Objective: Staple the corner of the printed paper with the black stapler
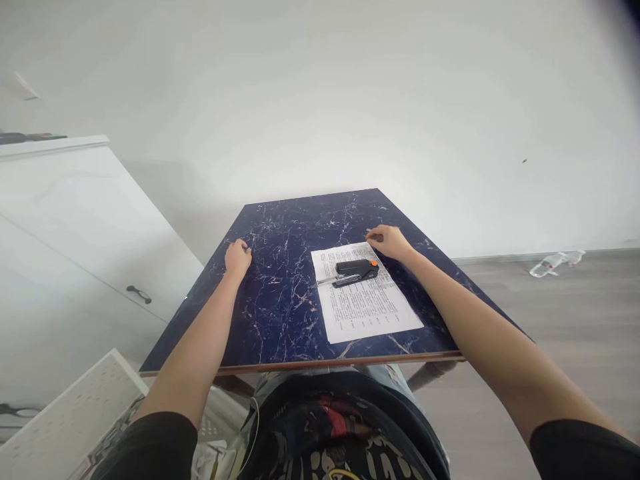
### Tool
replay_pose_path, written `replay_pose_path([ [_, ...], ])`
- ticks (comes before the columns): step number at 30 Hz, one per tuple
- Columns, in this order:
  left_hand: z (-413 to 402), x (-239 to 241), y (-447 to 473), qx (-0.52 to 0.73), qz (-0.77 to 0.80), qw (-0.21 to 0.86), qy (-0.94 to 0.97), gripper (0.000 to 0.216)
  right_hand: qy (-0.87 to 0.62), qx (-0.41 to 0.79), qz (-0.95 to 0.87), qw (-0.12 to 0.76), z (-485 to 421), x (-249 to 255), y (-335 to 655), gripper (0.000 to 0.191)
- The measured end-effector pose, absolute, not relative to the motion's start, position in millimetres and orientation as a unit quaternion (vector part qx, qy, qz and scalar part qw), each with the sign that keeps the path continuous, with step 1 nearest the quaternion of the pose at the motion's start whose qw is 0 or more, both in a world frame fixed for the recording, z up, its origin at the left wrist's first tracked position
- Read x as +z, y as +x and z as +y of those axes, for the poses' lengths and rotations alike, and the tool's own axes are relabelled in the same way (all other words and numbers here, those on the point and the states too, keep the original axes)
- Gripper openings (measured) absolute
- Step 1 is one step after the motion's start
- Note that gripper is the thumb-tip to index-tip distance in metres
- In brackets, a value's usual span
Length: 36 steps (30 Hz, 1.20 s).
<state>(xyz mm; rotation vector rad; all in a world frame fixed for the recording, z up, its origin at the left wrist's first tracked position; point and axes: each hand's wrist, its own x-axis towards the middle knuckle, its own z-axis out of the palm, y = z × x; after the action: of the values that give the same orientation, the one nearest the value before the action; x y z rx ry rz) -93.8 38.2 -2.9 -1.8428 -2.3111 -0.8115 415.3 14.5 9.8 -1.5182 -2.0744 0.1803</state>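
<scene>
Two hands are out in front of me, well apart on the dark blue marbled surface [280, 300]. My left hand [237, 257] rests near the far left part of it, fingers curled loosely inward with nothing in them that I can see, touching only the bare top. My right hand [391, 241] sits at the far right corner of a printed sheet of paper [367, 303]; its fingers are bent and drawn close together at that corner, and a small pale thing shows at the fingertips, too small for me to name, so I cannot tell whether they pinch the paper itself.

On the sheet, near its far end and just beside my right hand, lies a black stapler [356, 270] with an orange patch on its right end. It lies flat, apart from both hands, with a metal part jutting out to the left. The paper lies slightly turned, its near edge close to the front edge of the surface.

Left of me stands a white cabinet [75, 227] with a dark handle. A crushed clear plastic bottle [555, 262] lies on the grey floor to the right, near the wall.
</scene>
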Motion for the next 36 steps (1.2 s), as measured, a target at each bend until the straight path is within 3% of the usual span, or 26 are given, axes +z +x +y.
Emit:
replay_pose_path([
  [5, 39.6, -2.8, -91.6, -0.256, -0.736, 0.032, -0.626, 0.012, -0.603, 0.013, -0.757, 0.252, 33.5, -8.2, 428.3, 0.036],
  [8, 40.3, -2.6, -91.5, -0.258, -0.733, 0.031, -0.629, 0.015, -0.606, 0.034, -0.773, 0.186, 37.0, -13.5, 427.5, 0.05],
  [12, 40.6, -2.7, -91.6, -0.257, -0.732, 0.027, -0.63, 0.02, -0.611, 0.06, -0.776, 0.141, 37.8, -17.1, 423.0, 0.052],
  [18, 42.1, -3.6, -90.8, -0.253, -0.733, 0.016, -0.631, 0.027, -0.593, 0.055, -0.785, 0.17, 37.3, -14.9, 423.6, 0.048],
  [36, 36.8, 5.1, -81.2, -0.309, -0.702, -0.012, -0.642, 0.021, -0.588, 0.02, -0.782, 0.206, 40.3, -13.1, 428.0, 0.04],
])
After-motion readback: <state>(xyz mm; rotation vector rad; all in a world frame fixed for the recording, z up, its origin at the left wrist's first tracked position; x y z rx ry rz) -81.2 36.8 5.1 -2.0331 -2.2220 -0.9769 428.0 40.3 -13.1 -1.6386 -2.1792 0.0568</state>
